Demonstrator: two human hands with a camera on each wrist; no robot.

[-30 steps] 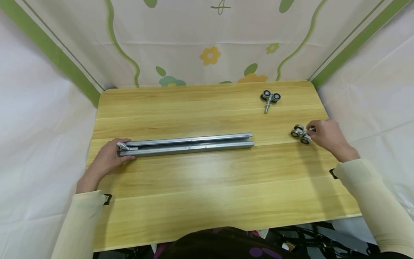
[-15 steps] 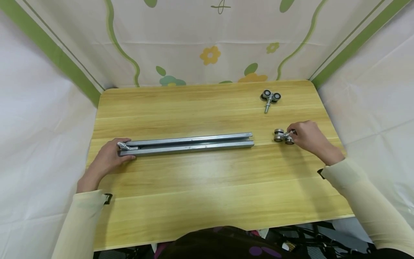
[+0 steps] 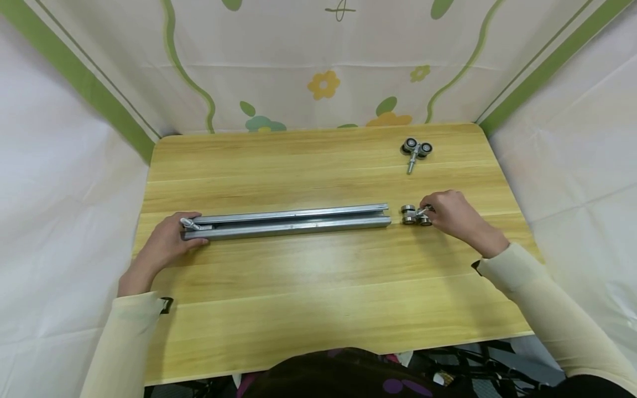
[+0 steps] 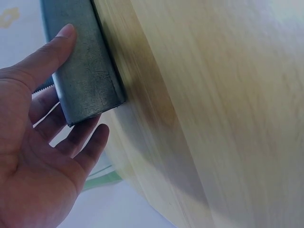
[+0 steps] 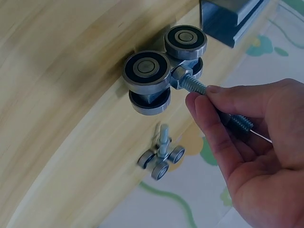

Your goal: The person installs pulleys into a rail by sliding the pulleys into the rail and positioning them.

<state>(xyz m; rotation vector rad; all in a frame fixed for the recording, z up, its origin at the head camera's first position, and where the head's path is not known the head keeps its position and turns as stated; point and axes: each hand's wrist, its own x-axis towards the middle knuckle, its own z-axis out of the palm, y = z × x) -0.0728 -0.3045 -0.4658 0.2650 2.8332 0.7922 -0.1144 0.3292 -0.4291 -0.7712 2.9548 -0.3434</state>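
A long metal channel track [image 3: 298,226] lies across the table, its slot facing up. My left hand [image 3: 169,237] grips its left end, thumb on the near side and fingers on the far side. At that end a bolt [image 3: 191,224] sticks out of the slot. With thumb and fingertips my right hand [image 3: 455,215] pinches the threaded bolt [image 5: 194,84] of a roller trolley [image 3: 409,214]. The trolley's wheels [image 5: 147,69] point left, a short gap from the track's right end [image 5: 232,19].
Another roller trolley [image 3: 416,152] lies at the back right of the wooden table [image 3: 318,298], its bolt towards me. A white curtain [image 3: 278,44] with printed flowers stands behind the table, and white sheets hang on both sides.
My right hand has carried the roller trolley leftward, from near the table's right edge to close by the track's right end. The left hand and the track have stayed still.
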